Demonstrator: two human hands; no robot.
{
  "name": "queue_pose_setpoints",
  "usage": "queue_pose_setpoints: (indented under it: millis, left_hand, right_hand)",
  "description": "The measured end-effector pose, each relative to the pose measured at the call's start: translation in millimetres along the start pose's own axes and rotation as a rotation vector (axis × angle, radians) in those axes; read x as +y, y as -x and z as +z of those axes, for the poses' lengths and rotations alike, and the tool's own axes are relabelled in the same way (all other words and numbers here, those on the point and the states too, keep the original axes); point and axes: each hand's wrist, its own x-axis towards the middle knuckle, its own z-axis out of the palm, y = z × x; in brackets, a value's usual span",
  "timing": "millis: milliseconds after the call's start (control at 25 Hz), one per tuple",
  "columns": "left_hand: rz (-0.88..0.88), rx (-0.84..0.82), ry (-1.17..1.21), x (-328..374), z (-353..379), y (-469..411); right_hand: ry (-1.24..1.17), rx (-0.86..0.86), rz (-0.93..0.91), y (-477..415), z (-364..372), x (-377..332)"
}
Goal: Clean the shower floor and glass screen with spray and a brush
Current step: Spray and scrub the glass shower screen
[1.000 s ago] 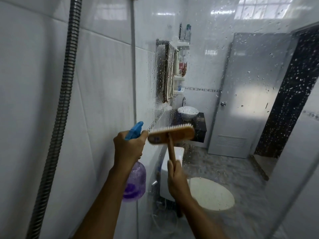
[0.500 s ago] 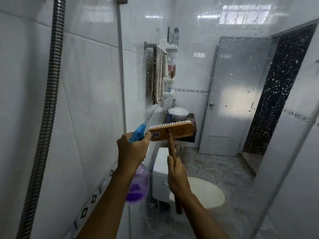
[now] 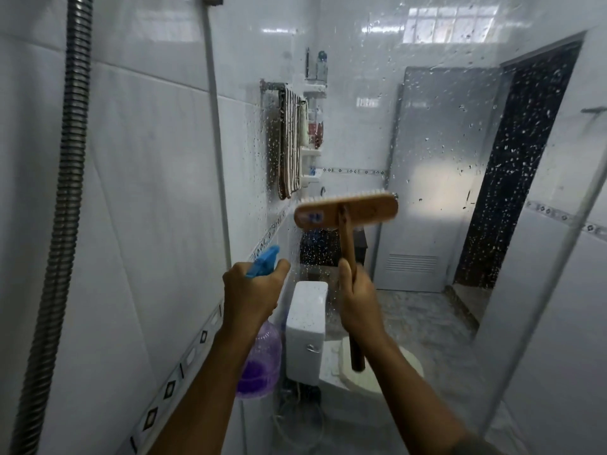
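Observation:
My left hand (image 3: pixel 251 292) grips the neck of a spray bottle (image 3: pixel 261 366) with a blue nozzle and purple liquid, held upright near the wall. My right hand (image 3: pixel 358 298) holds the wooden handle of a scrub brush (image 3: pixel 346 211). The brush head is raised, bristles pointing up and away, against the glass screen (image 3: pixel 443 165). The glass is speckled with water drops. The shower floor is out of view.
A ribbed metal shower hose (image 3: pixel 67 192) hangs down the tiled wall on the left. Behind the glass stand a white toilet cistern (image 3: pixel 307 326), a striped towel (image 3: pixel 289 142) on a rail, a corner shelf and a grey door (image 3: pixel 433 178). The screen's edge (image 3: pixel 558 277) slants at right.
The brush head has moved up and to the right along the glass with my right hand. My left hand with the bottle has stayed about level.

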Motion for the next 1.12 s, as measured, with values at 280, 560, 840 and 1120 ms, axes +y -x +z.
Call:
queue_pose_setpoints:
  millis: [280,560,840,1120]
  left_hand:
    - [0.093,-0.027,-0.015,20,14,5]
    - [0.144,-0.105,0.018,18,28,10]
    - [0.154,-0.170,0.038,24,49,12]
    - [0.144,-0.028,0.057,19,47,6]
  right_hand:
    - [-0.055,0.005,-0.094,-61,-33,-68]
    - [0.056,0.026,0.009,2,-45,1]
    - [-0.036,0.057,-0.076,-63,-75,-69]
    - [0.015,0.015,0.164,44,-36,34]
